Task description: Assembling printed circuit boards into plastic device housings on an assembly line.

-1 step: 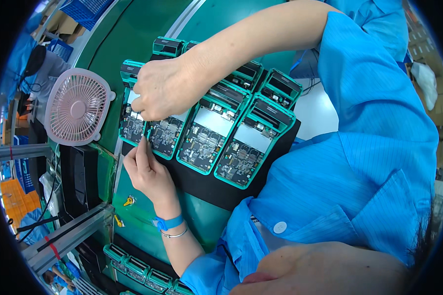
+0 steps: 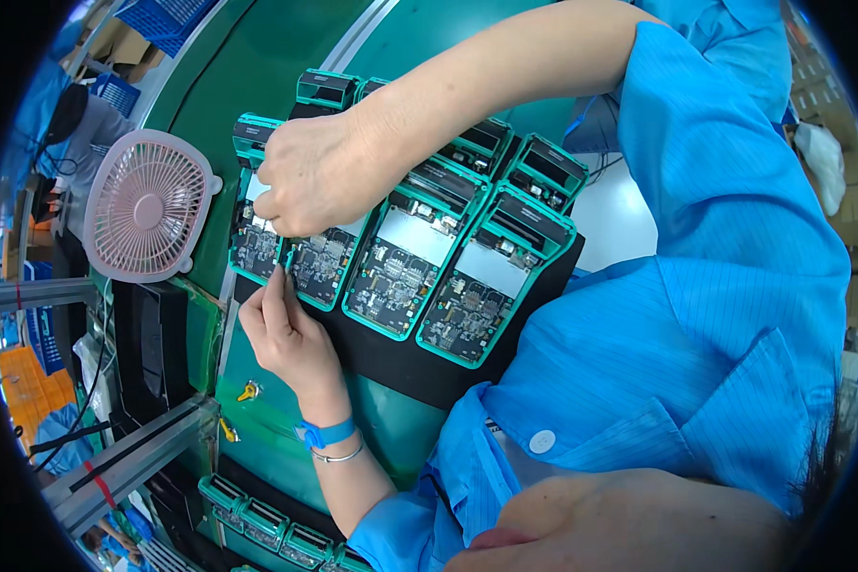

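Observation:
Several teal-framed electronic devices with exposed circuit boards lie in rows on a black mat (image 2: 391,375). My right hand (image 2: 324,176) reaches over from the top right, its fingers curled down over the upper part of the two leftmost front devices. What those fingers hold, if anything, is hidden. At the lower edge of the leftmost device (image 2: 255,250) and the neighbouring device (image 2: 316,272), my left hand (image 2: 291,334) pinches thumb and finger together; anything between the tips is too small to name. A blue wrist strap (image 2: 326,434) circles my left wrist. Two front devices, a middle one (image 2: 391,281) and a right one (image 2: 467,310), lie untouched.
A pink fan (image 2: 151,210) stands left of the devices. Small yellow parts (image 2: 249,391) lie on the green table (image 2: 372,429). More teal-framed devices (image 2: 262,522) line the lower edge. A metal frame bar (image 2: 133,458) and a black box (image 2: 148,343) are at left.

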Motion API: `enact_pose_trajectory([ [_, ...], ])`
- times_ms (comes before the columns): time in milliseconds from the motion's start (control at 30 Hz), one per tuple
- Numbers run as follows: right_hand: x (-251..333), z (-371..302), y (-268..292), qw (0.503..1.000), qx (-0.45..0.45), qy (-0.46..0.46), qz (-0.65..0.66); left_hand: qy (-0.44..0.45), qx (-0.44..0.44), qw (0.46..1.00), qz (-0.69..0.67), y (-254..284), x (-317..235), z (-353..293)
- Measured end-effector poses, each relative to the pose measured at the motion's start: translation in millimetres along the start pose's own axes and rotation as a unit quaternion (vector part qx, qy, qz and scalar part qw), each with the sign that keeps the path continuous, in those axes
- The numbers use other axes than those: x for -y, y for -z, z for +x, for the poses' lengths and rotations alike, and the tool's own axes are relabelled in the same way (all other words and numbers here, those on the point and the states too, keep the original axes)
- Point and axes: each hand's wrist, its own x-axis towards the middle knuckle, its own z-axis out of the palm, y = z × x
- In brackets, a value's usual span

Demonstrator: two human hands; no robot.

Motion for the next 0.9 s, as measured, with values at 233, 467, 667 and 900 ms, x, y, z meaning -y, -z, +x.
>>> enact_pose_trajectory([
  [233,3,12,-6,0.999,0.002,0.039,-0.005,0.025,-0.016,0.999,-0.017,1,-1,0],
  [467,4,10,-7,0.999,0.026,0.041,-0.008,0.013,-0.005,1.0,-0.024,-1,1,-3],
  [667,7,6,-9,0.998,-0.023,0.051,-0.02,0.017,0.0,1.0,-0.007,1,-1,-3],
  [900,8,8,-10,0.996,-0.023,0.083,-0.035,0.004,0.002,1.0,-0.009,0,1,-4],
])
